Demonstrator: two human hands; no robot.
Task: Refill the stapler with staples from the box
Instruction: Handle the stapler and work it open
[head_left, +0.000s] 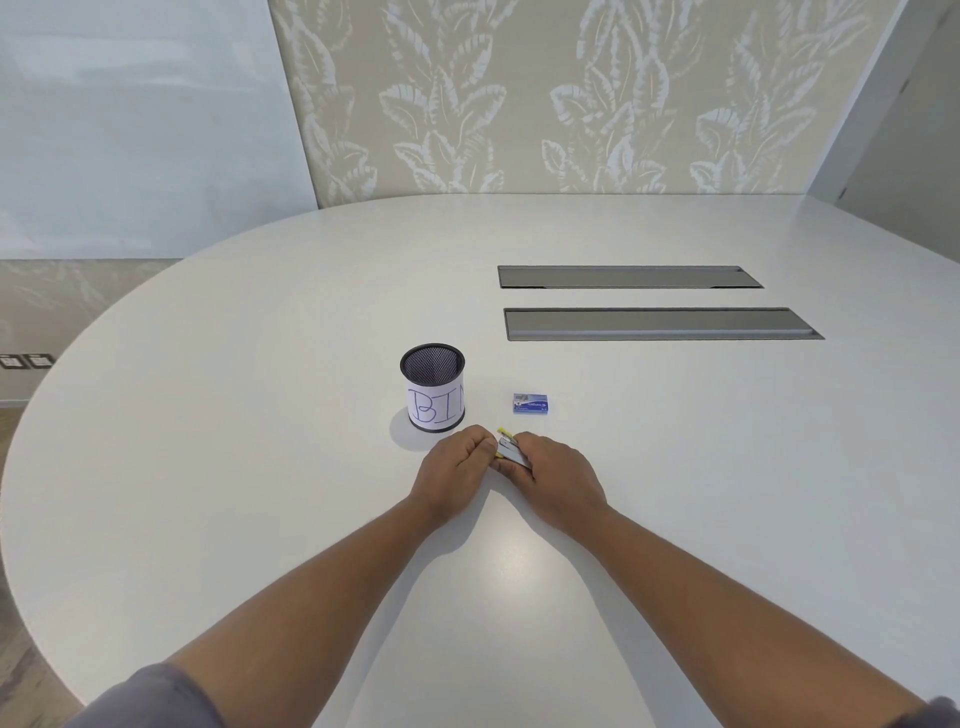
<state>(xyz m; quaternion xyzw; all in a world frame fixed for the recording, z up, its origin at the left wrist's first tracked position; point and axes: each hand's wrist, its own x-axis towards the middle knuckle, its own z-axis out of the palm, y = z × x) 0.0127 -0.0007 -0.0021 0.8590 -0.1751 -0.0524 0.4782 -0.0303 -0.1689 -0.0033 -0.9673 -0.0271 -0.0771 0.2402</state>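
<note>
White desk, leaf-print wall, small spots of blue and yellow

The desk (260, 415) is plain white with two grey panels (628, 277). The mesh cup (432, 387) is black, wrapped in white paper lettered in blue. The staple box (531, 403) is blue. The stapler (510, 450) shows silver and yellow. The wall (571, 93) is beige with a pale leaf pattern.

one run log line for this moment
both hands on stapler | left hand at its front | right hand holds body | box shut, untouched | bin beside
</note>
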